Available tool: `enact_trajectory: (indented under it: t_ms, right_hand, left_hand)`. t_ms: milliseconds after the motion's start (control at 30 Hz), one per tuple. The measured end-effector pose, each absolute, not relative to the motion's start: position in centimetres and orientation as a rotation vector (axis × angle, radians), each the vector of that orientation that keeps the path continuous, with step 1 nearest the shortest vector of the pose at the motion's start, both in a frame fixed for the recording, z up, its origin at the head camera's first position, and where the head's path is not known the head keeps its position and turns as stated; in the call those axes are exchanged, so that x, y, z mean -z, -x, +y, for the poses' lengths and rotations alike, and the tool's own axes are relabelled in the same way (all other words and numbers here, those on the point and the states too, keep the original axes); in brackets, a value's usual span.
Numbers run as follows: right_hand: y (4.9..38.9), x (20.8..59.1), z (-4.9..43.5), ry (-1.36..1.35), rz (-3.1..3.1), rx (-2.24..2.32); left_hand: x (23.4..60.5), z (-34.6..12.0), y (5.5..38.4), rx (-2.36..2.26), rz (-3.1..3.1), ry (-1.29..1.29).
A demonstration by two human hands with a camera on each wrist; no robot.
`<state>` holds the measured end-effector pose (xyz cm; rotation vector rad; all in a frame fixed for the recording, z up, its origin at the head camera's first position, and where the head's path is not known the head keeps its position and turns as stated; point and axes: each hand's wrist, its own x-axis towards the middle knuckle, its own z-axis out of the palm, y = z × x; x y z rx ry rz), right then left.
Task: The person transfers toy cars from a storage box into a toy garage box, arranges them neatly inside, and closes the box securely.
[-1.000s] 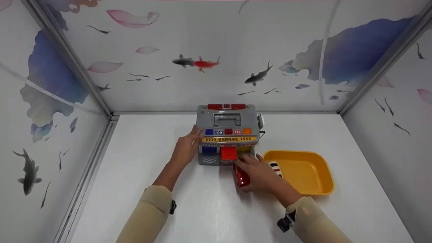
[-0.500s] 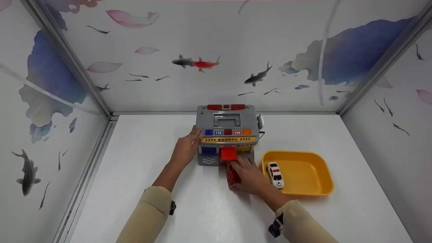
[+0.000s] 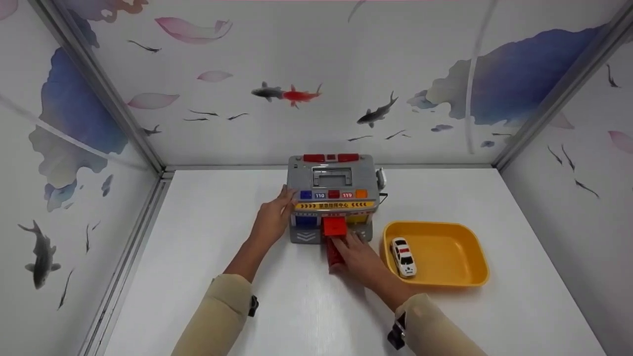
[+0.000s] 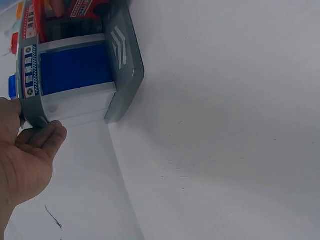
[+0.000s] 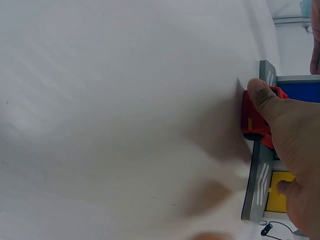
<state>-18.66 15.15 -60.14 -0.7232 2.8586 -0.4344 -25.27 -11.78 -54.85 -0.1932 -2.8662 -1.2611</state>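
Note:
A grey toy emergency garage [image 3: 302, 177] stands against the back wall in the head view. Its red middle door flap [image 3: 335, 226] is swung up, while the blue door [image 4: 77, 67] beside it is down. My left hand [image 3: 269, 220] holds the garage's left side; in the left wrist view its fingers curl at the roof's edge. My right hand [image 3: 365, 259] grips a red toy car [image 5: 254, 119] by its sides. The car's front end is under the raised flap, at the middle opening. The hand covers part of the car.
To the right stands a yellow tray [image 3: 450, 252] with a white toy police car [image 3: 403, 258] leaning along its left wall. A yellow door [image 5: 281, 192] is down on the garage's right. Printed panels enclose the white table at the back and sides.
My right hand has carried the red car leftward from the right front of the garage, lining it up with the middle opening. The left hand stays put.

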Motion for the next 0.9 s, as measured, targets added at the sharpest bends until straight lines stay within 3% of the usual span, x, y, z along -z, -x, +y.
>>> enact_trajectory:
  t_ms: [400,900]
  right_hand:
    - [18.84,60.90,14.96,0.774,2.906,0.567]
    - [19.19,60.98,14.14,0.752,2.966,0.423]
  left_hand:
    - [55.10,-11.82,25.30,1.253,-2.825,0.215]
    - [55.03,-11.80,25.23,1.255,-2.842,0.222]
